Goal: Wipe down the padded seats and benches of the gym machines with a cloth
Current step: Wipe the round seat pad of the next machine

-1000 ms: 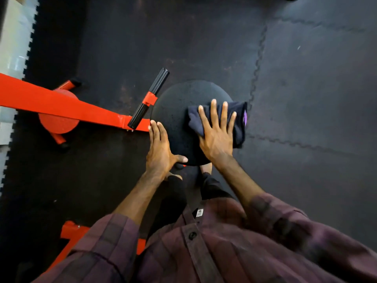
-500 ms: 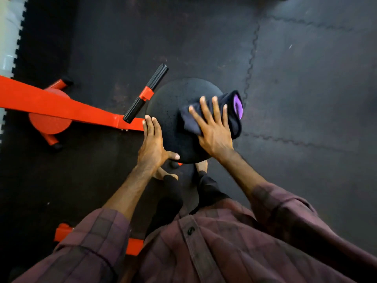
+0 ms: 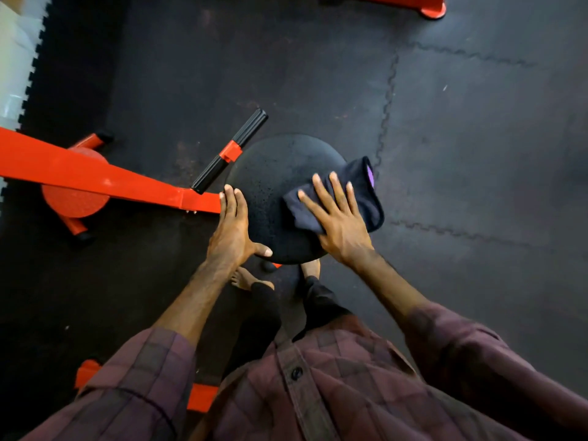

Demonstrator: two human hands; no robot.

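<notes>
Now | right hand (image 3: pixel 340 224) spread flat, pressing cloth (image 3: pixel 366 198) on seat (image 3: pixel 273 186) at 3 o'clock, wiping | left hand (image 3: pixel 234 230) flat, fingers together, bracing rim at 8 o'clock, likely steadying seat | frame (image 3: pixel 95 179) joining at 9 o'clock

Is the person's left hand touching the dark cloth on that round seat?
Apart. In the head view the left hand rests on the round black seat's left edge, with bare padding showing between it and the cloth.

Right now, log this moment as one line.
step: wiping round seat | right hand: flat on cloth | left hand: steadies seat edge
</notes>
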